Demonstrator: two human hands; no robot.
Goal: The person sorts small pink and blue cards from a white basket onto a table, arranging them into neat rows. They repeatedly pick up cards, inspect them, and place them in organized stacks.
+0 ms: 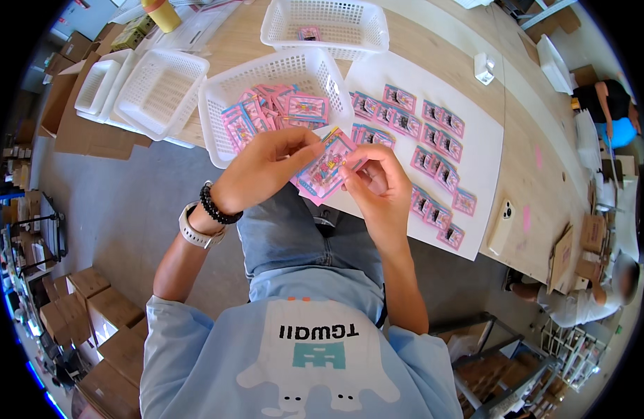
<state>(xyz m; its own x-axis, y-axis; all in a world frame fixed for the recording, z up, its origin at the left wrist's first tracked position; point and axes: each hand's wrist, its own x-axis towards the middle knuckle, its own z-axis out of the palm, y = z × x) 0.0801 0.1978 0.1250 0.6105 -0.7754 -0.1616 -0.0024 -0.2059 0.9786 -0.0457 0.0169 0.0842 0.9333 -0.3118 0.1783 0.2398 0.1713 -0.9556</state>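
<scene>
A few overlapping pink-and-blue printed cards are held between my two hands, above the near edge of the table. My left hand, with a black bead bracelet and a pale watch on its wrist, pinches their upper left side. On the right side, my right hand grips them between thumb and fingers. Just beyond my left hand is a white plastic basket with a loose heap of similar cards. Rows of overlapping cards lie on a white sheet to my right.
Another white basket at the back holds a small card stack. More white baskets and a cardboard box stand at left. A phone and a small white object rest on the wooden table. Two people are at right.
</scene>
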